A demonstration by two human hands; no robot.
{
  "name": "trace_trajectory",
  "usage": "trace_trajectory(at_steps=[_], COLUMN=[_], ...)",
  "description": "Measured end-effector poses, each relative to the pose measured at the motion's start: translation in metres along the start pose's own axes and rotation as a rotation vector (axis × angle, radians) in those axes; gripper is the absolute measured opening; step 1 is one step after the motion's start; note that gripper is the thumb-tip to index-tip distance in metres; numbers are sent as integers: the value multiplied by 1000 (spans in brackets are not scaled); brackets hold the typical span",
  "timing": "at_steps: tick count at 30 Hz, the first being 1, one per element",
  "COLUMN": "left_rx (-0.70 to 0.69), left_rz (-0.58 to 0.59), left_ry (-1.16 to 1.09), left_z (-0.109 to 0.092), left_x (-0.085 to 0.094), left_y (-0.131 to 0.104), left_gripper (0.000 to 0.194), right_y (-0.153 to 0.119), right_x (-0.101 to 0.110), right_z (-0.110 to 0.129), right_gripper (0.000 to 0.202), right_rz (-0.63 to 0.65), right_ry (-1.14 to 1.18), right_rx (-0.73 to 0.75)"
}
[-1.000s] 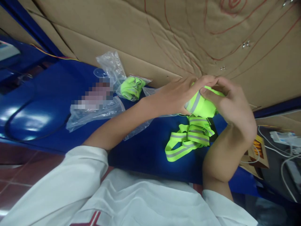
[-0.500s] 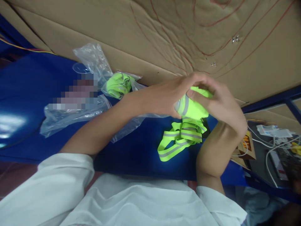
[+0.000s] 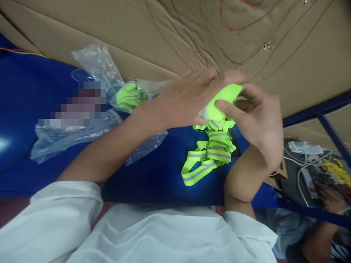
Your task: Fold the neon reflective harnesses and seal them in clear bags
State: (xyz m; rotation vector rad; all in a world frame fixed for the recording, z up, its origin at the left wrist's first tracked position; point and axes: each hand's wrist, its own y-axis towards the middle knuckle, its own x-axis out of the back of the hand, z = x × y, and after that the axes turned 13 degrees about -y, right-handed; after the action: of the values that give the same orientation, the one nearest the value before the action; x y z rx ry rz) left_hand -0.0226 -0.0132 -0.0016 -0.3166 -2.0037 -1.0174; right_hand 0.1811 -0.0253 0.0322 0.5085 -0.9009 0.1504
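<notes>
Between my two hands is a folded reflective strap [image 3: 223, 104], neon yellow-green with a grey stripe. My left hand [image 3: 189, 96] is closed round its left side, most of its fingers behind the fabric. The thumb of my right hand [image 3: 259, 124] presses on the front of the fold, with the fingers curled behind its right edge. Just below, a loose heap of reflective straps [image 3: 219, 146] lies on the blue table, one loop reaching toward me. A clear plastic bag with a neon bundle [image 3: 130, 98] sits beyond my left forearm.
More clear plastic bags [image 3: 74, 131] lie on the blue table [image 3: 164, 179] at left, beside a blurred-out patch. A brown cardboard panel [image 3: 109, 33] stands along the back. At right, a co-worker's hand [image 3: 331, 199] is near cables [image 3: 300, 179] and yellow pieces [image 3: 337, 170] on a dark surface.
The strap bundle in my hands looks flatter, with a pointed upper right corner. My right fingers have shifted behind it. The view has turned slightly right, bringing a co-worker's hand into sight.
</notes>
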Motion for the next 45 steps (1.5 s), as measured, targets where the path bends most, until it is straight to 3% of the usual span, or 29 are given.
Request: trace_trajectory(at_steps=[4, 7, 9, 12, 16, 18, 22, 26, 30, 33, 36, 39, 41, 43, 45], left_rx=[103, 84, 40, -39, -26, 6, -62, 1, 130, 224, 351, 703, 902, 916, 850], left_rz=[27, -36, -85, -185, -224, -182, 19, 287, 431, 461, 316, 305, 413, 488, 447], left_ry=[-53, -114, -155, -206, -189, -175, -272, -202, -63, 14, 178, 315, 190, 90, 88], left_z=[-13, -11, -6, -2, -12, -17, -14, -7, -16, -23, -15, -1, 4, -1, -12], left_x=[-3, -1, 0, -5, -17, -19, -8, 5, 19, 31, 34, 27, 17, 6, -7], left_y=[2, 1, 0, 1, 4, 5, 0, -4, -12, -37, -87, -145, -175, -193, -199], left_gripper=[92, 88, 83, 80, 59, 54, 70, 47, 41, 52, 67, 93, 97, 90, 78], right_y=[12, 18, 14, 4, -3, -2, 2, 10, 18, 17, 13, 9, 7, 6, 5], right_x=[-23, -23, -14, 2, 7, 8, 17, 13, 1, 2, 9, 16, 18, 18, 19], right_z=[2, 1, -1, 2, 9, 7, -12, -32, -37, -37, -38, -40, -44, -48, -51], right_gripper=[6, 21, 29, 42, 58, 49, 23, 28, 30, 28, 27, 28, 29, 28, 25], right_rz=[124, 271, 281, 221, 360, 358, 298, 508, 552, 565, 529, 487, 470, 458, 443], right_ry=[-80, -57, 5, 34, -132, -195, -192, -312, -377, -333, -293, -298, -303, -293, -283], right_rx=[22, 156, 227, 216, 258, 308, 330, 297, 257, 278, 287, 262, 244, 245, 249])
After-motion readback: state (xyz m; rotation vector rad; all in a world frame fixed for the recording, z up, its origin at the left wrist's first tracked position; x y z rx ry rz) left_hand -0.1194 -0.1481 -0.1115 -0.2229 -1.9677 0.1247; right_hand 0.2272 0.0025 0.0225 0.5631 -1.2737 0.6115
